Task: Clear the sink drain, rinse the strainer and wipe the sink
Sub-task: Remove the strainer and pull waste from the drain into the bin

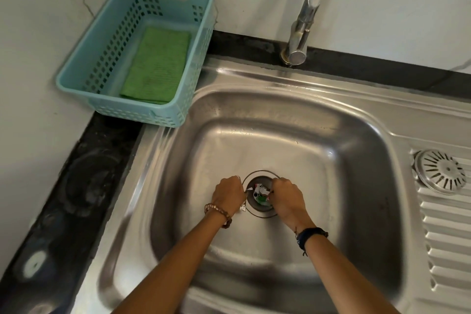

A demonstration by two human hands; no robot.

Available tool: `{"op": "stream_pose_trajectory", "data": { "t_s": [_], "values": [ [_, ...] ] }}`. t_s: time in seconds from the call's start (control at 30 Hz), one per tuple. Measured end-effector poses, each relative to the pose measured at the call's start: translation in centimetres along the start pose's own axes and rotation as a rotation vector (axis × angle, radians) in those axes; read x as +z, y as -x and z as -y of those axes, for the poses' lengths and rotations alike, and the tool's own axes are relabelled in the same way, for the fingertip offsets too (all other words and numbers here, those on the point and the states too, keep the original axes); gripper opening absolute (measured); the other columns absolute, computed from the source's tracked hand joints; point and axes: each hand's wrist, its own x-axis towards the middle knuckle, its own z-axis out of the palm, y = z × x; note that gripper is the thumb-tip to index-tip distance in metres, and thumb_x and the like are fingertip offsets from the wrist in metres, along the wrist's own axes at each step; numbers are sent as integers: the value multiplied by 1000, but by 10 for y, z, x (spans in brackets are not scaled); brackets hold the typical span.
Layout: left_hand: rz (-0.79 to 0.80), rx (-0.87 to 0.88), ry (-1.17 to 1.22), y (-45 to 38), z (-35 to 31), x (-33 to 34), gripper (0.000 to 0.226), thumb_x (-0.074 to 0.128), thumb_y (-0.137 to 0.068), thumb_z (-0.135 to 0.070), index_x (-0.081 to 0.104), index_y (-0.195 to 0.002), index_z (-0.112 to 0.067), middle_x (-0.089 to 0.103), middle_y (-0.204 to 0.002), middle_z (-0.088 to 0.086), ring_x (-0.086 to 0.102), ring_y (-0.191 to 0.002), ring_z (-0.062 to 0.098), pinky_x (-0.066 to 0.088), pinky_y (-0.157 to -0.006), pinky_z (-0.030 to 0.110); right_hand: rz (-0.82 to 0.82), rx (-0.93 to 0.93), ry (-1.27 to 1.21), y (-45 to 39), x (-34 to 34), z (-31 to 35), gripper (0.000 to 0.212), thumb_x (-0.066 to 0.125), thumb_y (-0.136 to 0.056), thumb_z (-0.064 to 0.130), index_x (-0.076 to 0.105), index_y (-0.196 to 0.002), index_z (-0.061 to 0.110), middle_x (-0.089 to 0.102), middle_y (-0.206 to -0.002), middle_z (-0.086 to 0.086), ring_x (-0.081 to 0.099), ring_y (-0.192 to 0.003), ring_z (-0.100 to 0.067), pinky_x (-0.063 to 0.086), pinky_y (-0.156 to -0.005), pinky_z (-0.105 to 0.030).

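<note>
On the tabletop at left, a blue basket (76, 79) holds a green cloth (156, 65). In the sink (356, 135), the left hand (228, 192) and right hand (286, 197) curl their grip on scraps (260, 192) in the open drain (260, 192); lift them straight up, clear of its rim. The strainer (441, 172) lies on the drainboard, right; the basin offers ample room.

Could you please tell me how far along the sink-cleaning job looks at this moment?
Done: the round slotted metal strainer already lies out on the ribbed draining board. In hand: the left hand and right hand are at the open steel drain, picking at scraps of litter in it. Left: rinsing the strainer, then wiping; the folded green cloth lies in the blue plastic basket.
</note>
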Motion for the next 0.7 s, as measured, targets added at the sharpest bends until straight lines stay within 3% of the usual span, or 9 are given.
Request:
{"op": "stream_pose_trajectory", "data": {
  "t_s": [0.13, 0.27, 0.37, 0.53, 0.6, 0.7],
  "values": [
    [-24, -30, 55, 7, -1, -3, 17, 51, -87, -12, 61, -98, -4, 67, -106, 14, 61, -98, 29, 48, -77, 31, -27, 18, -121, 8, -10, -11, 20, 56, -86, 9, 67, -103, 7, 58, -111, -13, 61, -93, -30, 43, -71, -27],
    [-20, -53, 61, 13, -3, -2, 18, 53, -86, -11, 63, -98, -4, 68, -107, 14, 62, -100, 30, 48, -79, 31, 97, -6, -205, 7, -5, -8, 23, 56, -84, 6, 72, -100, 9, 63, -114, -14, 60, -103, -30, 49, -86, -31],
    [-6, -54, 42, 13, -2, -1, 18, 54, -84, -10, 65, -97, -4, 68, -108, 14, 62, -102, 31, 48, -81, 31, 163, -23, -117, 7, 9, -1, 27, 49, -88, 8, 68, -106, 7, 66, -114, -16, 61, -104, -31, 50, -86, -32],
    [22, -83, 73, 18, -1, 0, 19, 55, -82, -7, 68, -96, -4, 70, -105, 14, 64, -100, 30, 49, -81, 30, 84, -14, -5, 13, 20, 2, 26, 42, -91, 8, 59, -110, 5, 65, -112, -17, 62, -102, -33, 48, -78, -32],
    [24, -89, 104, 22, -2, -2, 19, 57, -84, -13, 68, -97, -3, 71, -102, 16, 65, -99, 31, 51, -85, 32, 66, 18, -105, 16, 12, -2, 20, 48, -88, 10, 61, -102, 9, 66, -107, -14, 61, -100, -32, 47, -77, -32],
    [14, -107, 215, 28, -6, -8, 22, 59, -86, -23, 65, -94, -3, 72, -95, 18, 68, -90, 33, 54, -87, 38, 4, 120, -543, 23, -10, -10, 6, 62, -83, 13, 60, -88, 16, 66, -93, -8, 60, -84, -22, 44, -64, -26]
  ]
}}
